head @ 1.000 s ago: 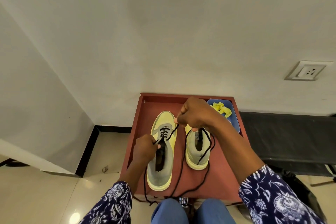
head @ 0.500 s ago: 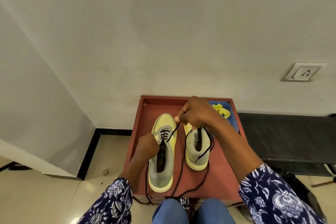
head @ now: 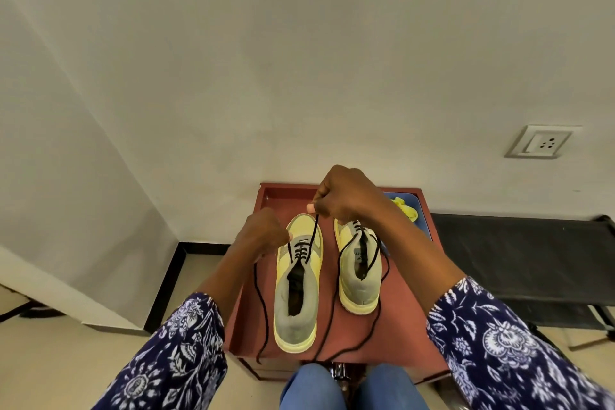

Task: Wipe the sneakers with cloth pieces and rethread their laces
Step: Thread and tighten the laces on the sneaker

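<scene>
Landmark: the left sneaker [head: 298,286], yellow and grey, stands toe-away on the red-brown desk [head: 392,339]; every place below is given from it.
Right hand [head: 346,196]: raised above and just beyond the toe of the left sneaker, its grip a closed pinch of thumb and forefinger on one end of the black lace [head: 311,236]. Held high, I judge, so the strand runs taut and straight out of the upper eyelets.
Left hand [head: 266,231]: just to the left of the left sneaker's toe, fingers curled; its grip seems to be closed on the other lace end, though the contact itself is hidden behind the knuckles. The opposing pull likely evens the two ends.
Lace run: crossed through the front eyelets only; the rear of the opening is unthreaded. The loose tails drop on either side of the left sneaker and trail past the desk's near edge.
Right sneaker [head: 359,273]: beside the left sneaker on its right, apart from it, parked while its mate is worked; its own black lace hangs loosely around it.
Yellow cloth piece [head: 404,208]: beyond and to the right of the left sneaker, lying in a blue tray [head: 421,206], set out of the lacing area.
Step judged: rethreading, part done on the left sneaker.
Risk: uneven pulling could leave one tail short.
</scene>
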Action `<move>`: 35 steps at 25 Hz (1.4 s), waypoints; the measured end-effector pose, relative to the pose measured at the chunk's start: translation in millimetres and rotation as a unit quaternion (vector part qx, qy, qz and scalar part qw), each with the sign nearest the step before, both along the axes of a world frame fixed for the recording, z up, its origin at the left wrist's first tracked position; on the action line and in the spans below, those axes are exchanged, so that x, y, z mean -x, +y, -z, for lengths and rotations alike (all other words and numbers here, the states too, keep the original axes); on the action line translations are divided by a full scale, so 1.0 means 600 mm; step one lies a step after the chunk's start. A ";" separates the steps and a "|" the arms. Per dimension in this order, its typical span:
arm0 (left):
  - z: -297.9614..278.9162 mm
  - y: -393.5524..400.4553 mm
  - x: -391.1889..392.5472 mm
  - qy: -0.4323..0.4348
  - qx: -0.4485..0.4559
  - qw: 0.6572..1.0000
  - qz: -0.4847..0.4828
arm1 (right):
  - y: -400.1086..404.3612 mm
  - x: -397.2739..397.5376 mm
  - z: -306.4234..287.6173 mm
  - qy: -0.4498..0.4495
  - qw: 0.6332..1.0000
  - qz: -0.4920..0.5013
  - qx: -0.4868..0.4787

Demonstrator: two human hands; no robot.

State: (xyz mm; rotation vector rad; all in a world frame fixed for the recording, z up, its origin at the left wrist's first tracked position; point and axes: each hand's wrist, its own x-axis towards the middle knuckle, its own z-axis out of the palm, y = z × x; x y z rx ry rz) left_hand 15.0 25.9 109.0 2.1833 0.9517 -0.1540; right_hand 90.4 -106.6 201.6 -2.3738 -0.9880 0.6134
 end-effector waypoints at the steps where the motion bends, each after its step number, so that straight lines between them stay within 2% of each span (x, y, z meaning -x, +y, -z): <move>1: -0.017 -0.001 0.000 -0.006 0.001 1.000 0.007 | 0.002 0.001 -0.006 -0.011 1.000 -0.003 -0.002; 9: -0.147 -0.010 -0.008 -0.035 -0.054 0.996 0.055 | 0.020 0.006 -0.062 -0.087 0.996 -0.018 -0.025; 23: -0.304 -0.025 -0.015 -0.091 -0.173 0.977 0.083 | 0.014 0.014 -0.189 -0.121 0.986 -0.007 -0.117; 35: -0.417 -0.025 -0.009 -0.267 -0.194 0.942 0.060 | 0.024 -0.003 -0.277 -0.193 0.965 0.016 -0.175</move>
